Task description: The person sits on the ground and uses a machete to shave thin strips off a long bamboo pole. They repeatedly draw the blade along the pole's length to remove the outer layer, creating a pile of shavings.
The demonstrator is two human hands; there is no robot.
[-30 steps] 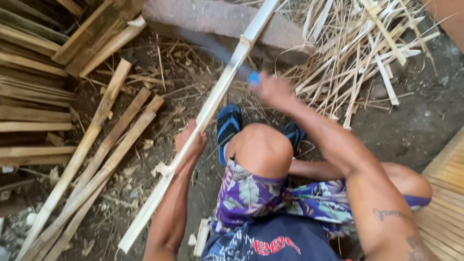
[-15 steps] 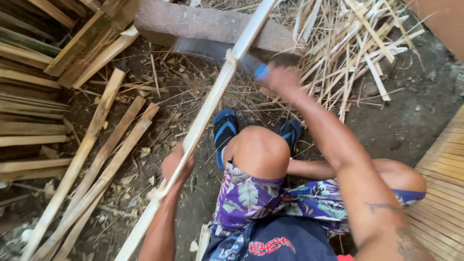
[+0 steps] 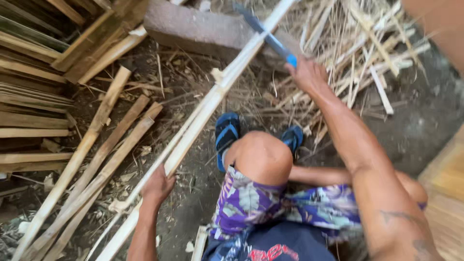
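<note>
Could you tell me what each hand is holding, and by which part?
The left hand grips the bamboo strip near its lower end; the right hand holds the knife by its blue handle.

Soft, even daylight fills the frame without glare or hard shadows, dimming only among the stacked wooden slats (image 3: 34,72) at upper left, while motion blur smears the blue-handled dark blade (image 3: 268,36) at top centre and the pale straw-coloured splinters (image 3: 367,53) at upper right.

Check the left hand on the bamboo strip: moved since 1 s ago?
Yes. The left hand slid down the bamboo strip toward the person, farther from the stone block.
</note>
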